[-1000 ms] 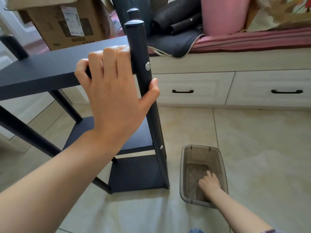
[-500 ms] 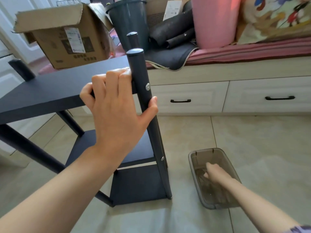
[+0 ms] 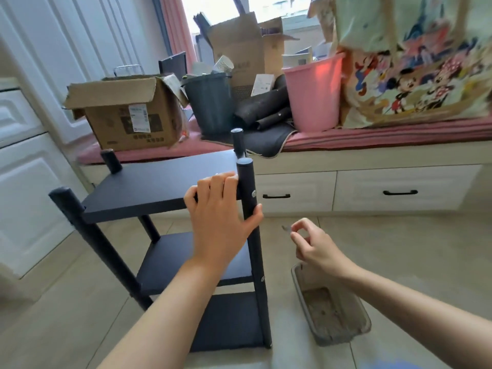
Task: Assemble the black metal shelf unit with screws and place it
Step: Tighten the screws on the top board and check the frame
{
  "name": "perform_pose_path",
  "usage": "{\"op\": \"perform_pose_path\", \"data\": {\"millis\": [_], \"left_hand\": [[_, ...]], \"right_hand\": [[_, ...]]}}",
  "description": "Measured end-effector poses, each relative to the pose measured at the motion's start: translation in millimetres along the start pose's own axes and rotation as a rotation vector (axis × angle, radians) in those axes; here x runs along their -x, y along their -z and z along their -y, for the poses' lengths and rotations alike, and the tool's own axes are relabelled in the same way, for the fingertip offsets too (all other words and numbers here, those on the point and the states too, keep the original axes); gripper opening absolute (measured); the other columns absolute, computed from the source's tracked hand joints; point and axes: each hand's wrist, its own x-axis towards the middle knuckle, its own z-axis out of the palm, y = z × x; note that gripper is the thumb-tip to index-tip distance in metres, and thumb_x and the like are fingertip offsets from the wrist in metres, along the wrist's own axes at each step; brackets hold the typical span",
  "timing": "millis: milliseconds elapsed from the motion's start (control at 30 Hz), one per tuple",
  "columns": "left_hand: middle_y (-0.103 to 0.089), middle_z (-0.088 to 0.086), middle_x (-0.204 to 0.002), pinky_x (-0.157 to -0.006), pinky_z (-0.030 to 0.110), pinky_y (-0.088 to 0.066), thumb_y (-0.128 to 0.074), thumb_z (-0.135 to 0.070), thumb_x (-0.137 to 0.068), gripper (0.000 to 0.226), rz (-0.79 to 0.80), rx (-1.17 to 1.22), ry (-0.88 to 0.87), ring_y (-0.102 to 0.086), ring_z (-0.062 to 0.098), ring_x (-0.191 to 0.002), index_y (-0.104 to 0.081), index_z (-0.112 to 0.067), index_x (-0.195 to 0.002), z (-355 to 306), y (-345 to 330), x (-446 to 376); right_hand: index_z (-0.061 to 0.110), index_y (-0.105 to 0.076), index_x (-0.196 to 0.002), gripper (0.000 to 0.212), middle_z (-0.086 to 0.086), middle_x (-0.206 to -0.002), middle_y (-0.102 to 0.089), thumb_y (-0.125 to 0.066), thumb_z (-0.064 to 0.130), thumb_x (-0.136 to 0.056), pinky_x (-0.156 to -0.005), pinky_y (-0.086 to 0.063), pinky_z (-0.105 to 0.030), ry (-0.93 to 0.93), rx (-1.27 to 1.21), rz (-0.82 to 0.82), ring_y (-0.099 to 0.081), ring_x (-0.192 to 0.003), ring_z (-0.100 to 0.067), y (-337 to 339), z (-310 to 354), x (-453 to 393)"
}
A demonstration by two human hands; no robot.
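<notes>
Head camera, looking down past both forearms, shows the black metal three-tier shelf unit (image 3: 165, 187) standing upright on the pale tiled floor, just in front of the white window-seat drawers (image 3: 399, 193). Three dark boards sit between four round black posts, so the frame looks largely put together. On the near right black post (image 3: 253, 235) two silver screw heads (image 3: 253, 193) already show, one level with the top board and one level with the middle board; I cannot see whether the lowest board has its screw there, and the other posts hide their fastenings from this side.

The left hand (image 3: 221, 219) grips the corner of the unit, fingers curled over the edge of the top board and the thumb pressed against that post, steadying it. The right hand (image 3: 311, 243) hovers to the right of the post, well clear of it, thumb and forefinger pinching a small silvery piece (image 3: 286, 228), most likely another screw, though it is too blurred to be sure. Below that hand the clear rectangular plastic tray (image 3: 332, 315) lies on the floor beside the unit's foot.

My guess is that assembly is near its end: at least one fastening remains to be driven, and then the unit has yet to be carried to its place.
</notes>
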Motion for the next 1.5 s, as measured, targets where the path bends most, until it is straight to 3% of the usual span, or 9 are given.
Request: {"op": "perform_pose_path", "data": {"millis": [200, 400, 500, 700, 833, 933, 1033, 1167, 1500], "left_hand": [[-0.058, -0.006, -0.117, -0.099, 0.035, -0.029, -0.059, -0.055, -0.079, 0.046, 0.057, 0.132, -0.077, -0.05, 0.02, -0.112, -0.06, -0.022, -0.11, 5.5, 36.0, 23.8], [-0.047, -0.009, -0.12, -0.107, 0.042, -0.029, -0.062, -0.046, -0.073, 0.044, 0.055, 0.239, -0.119, -0.046, 0.021, -0.121, -0.048, -0.025, -0.109, 18.2, 73.4, 48.4], [-0.042, -0.001, -0.14, -0.119, 0.055, -0.016, -0.06, -0.043, -0.07, 0.054, 0.058, 0.235, -0.003, -0.034, 0.025, -0.141, -0.046, -0.021, -0.118, 18.8, 86.4, 61.5], [-0.022, 0.001, -0.157, -0.117, 0.025, -0.02, -0.091, -0.014, -0.064, 0.103, -0.074, 0.408, 0.363, -0.02, 0.013, -0.148, -0.028, -0.026, -0.144, 7.0, 93.5, 94.4], [-0.031, -0.02, -0.136, -0.104, 0.021, -0.038, -0.095, -0.014, -0.061, 0.103, -0.1, 0.513, 0.526, -0.043, 0.011, -0.129, -0.028, -0.037, -0.136, 6.3, 87.0, 106.8], [-0.047, -0.033, -0.12, -0.085, 0.014, -0.05, -0.088, -0.025, -0.073, 0.069, -0.013, 0.781, 0.71, -0.06, 0.003, -0.106, -0.039, -0.044, -0.118, 1.5, 86.8, 109.6], [-0.066, -0.024, -0.096, -0.072, 0.014, -0.052, -0.063, -0.052, -0.084, 0.025, 0.12, 0.934, 0.758, -0.068, 0.007, -0.089, -0.051, -0.043, -0.104, -8.2, 83.5, 112.3], [-0.061, -0.013, -0.07, -0.068, 0.014, -0.045, -0.039, -0.071, -0.078, 0.056, 0.138, 0.903, 0.745, -0.062, 0.006, -0.074, -0.056, -0.022, -0.096, -18.0, 76.3, 110.4], [-0.049, -0.001, -0.057, -0.054, 0.014, -0.043, -0.044, -0.07, -0.08, 0.058, -0.052, 0.918, 0.776, -0.047, 0.006, -0.052, -0.055, -0.013, -0.079, -15.6, 86.6, 75.0]], "right_hand": [[0.021, -0.055, -0.096, 0.008, 0.005, -0.066, -0.058, -0.05, 0.023, -0.102, -0.054, -0.039, -0.016, -0.014, -0.099, -0.005, -0.051, -0.053, 0.0, 2.3, 81.7, 35.0], [0.021, -0.048, -0.113, 0.027, 0.003, -0.067, -0.065, -0.037, 0.008, -0.093, -0.054, -0.041, -0.021, -0.352, -0.199, 0.199, -0.052, -0.061, -0.012, -0.4, 132.1, 53.3], [0.024, -0.052, -0.096, 0.022, 0.008, -0.071, -0.074, -0.042, 0.004, -0.091, -0.053, -0.043, -0.017, -0.294, -0.119, 0.264, -0.056, -0.059, -0.007, -7.3, 151.6, 56.0], [0.016, -0.047, -0.111, 0.014, 0.008, -0.08, -0.076, -0.043, 0.011, -0.099, -0.063, -0.044, -0.022, -0.289, -0.187, 0.211, -0.061, -0.07, -0.01, -39.0, 148.5, 58.0], [0.018, -0.047, -0.112, 0.01, 0.009, -0.078, -0.076, -0.042, 0.018, -0.103, -0.068, -0.05, -0.023, -0.219, -0.133, 0.181, -0.064, -0.074, -0.011, -44.2, 137.7, 61.5], [0.018, -0.054, -0.102, 0.01, 0.009, -0.076, -0.076, -0.044, 0.017, -0.103, -0.074, -0.055, -0.028, -0.146, -0.066, 0.162, -0.063, -0.071, -0.012, -39.2, 135.9, 57.0], [0.016, -0.061, -0.098, 0.015, 0.007, -0.075, -0.076, -0.046, 0.014, -0.102, -0.058, -0.049, -0.02, -0.171, -0.036, 0.17, -0.063, -0.068, -0.012, -32.4, 133.0, 53.6], [0.015, -0.065, -0.092, 0.021, 0.005, -0.071, -0.075, -0.046, 0.008, -0.098, -0.045, -0.04, -0.01, -0.184, -0.012, 0.166, -0.06, -0.058, -0.006, -23.8, 128.7, 52.1], [0.019, -0.066, -0.09, 0.021, 0.013, -0.069, -0.073, -0.048, 0.009, -0.097, -0.053, -0.05, -0.014, -0.011, 0.033, 0.067, -0.066, -0.067, -0.008, -13.0, 128.3, 48.6]]}}
